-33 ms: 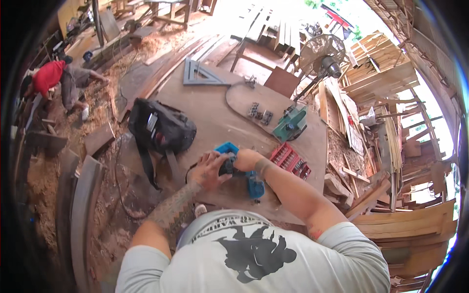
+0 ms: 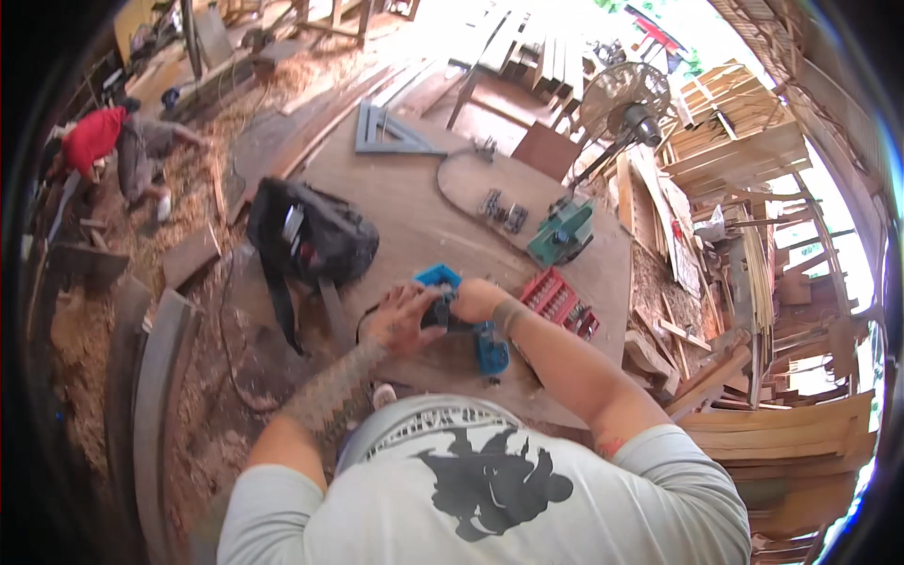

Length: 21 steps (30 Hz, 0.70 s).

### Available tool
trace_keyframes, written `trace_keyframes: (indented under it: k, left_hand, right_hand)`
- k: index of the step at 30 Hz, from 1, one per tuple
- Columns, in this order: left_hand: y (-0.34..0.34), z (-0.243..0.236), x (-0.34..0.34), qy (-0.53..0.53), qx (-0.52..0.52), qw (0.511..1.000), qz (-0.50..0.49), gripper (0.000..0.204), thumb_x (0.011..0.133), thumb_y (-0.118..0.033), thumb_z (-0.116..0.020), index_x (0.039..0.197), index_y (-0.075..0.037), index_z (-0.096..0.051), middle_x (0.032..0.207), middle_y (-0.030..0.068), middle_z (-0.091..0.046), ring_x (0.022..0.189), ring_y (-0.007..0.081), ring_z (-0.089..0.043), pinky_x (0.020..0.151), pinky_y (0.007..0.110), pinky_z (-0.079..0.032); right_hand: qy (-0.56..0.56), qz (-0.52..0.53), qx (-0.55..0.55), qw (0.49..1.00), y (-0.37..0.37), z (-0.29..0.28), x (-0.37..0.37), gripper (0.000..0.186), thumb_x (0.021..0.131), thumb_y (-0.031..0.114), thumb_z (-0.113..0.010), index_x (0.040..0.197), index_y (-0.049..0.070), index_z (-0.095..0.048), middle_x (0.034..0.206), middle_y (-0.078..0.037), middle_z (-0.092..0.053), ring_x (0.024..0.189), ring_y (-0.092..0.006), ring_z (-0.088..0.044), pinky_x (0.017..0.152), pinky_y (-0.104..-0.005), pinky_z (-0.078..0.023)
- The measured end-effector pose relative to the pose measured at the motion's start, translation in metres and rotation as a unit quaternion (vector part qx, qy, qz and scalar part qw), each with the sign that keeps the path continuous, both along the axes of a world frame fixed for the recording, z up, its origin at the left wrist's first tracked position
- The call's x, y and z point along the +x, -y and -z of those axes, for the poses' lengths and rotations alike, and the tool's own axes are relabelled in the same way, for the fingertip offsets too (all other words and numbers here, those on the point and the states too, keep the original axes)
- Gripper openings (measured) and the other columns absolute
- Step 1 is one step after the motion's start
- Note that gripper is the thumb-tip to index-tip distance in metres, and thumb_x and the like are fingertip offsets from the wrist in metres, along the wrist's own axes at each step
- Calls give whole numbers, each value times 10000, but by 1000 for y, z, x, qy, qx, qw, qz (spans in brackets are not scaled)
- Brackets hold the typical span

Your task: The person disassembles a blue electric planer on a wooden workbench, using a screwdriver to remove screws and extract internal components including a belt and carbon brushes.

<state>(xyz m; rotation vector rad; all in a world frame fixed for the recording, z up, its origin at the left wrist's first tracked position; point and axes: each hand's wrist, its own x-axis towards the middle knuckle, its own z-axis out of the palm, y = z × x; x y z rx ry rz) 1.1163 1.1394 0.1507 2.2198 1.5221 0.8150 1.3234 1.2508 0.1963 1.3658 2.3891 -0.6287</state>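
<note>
A blue and black tool (image 2: 437,276), perhaps a power tool, lies on the wooden tabletop in front of me. My left hand (image 2: 405,317) grips its dark body, fingers stretched over the top and thumb at the near side. Right beside it, my right hand (image 2: 477,301) is closed in a fist against the tool; what its fingers hold is hidden. Just below the right wrist sits a separate blue piece (image 2: 492,353). To the right of that wrist, a red case (image 2: 556,303) of router bits or similar small bits lies open.
A black bag (image 2: 315,231) slumps on the table's left side. Farther off are a grey speed square (image 2: 391,132), a green planer (image 2: 562,234) and small metal parts (image 2: 504,211). A fan (image 2: 626,108) stands behind. A person in red (image 2: 94,138) bends down at far left. Stacked planks (image 2: 753,141) fill the right.
My left hand's fingers have lifted and spread slightly over the tool. The right hand stays nearly in place. The view has shifted a little.
</note>
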Motion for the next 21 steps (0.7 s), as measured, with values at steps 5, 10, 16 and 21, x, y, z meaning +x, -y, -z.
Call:
trace_keyframes:
  k: [5,10,16,21]
  left_hand:
    - [-6,7,4,3,-41,999,12,758,858,-455,-857,1519,-213,-575,1452,135,-572,1420,363,-464,1193,527,-348]
    - [-3,13,2,-21,-16,1000,-1,750,862,-433,-857,1522,-197,-590,1488,94,-571,1443,328,-454,1204,522,-333]
    - [-1,7,4,-21,-38,999,18,768,894,-443,-838,1556,-171,-560,1531,101,-547,1475,327,-420,1239,514,-286]
    - [-2,8,5,-28,-25,999,2,760,881,-445,-836,1550,-199,-572,1504,49,-577,1475,297,-423,1212,499,-310]
  right_hand:
    - [-79,13,57,995,10,31,24,366,890,326,-626,878,-11,-769,927,-295,-740,929,-478,-735,884,-567,-574]
    - [-87,37,72,993,24,8,13,360,887,341,-637,894,11,-779,971,-270,-764,942,-470,-743,891,-563,-589]
    - [-104,50,92,989,28,12,16,355,887,352,-642,895,28,-786,952,-271,-760,930,-467,-741,876,-572,-587]
    - [-125,48,99,986,28,10,15,347,883,331,-631,870,11,-766,899,-289,-732,899,-482,-728,848,-578,-574]
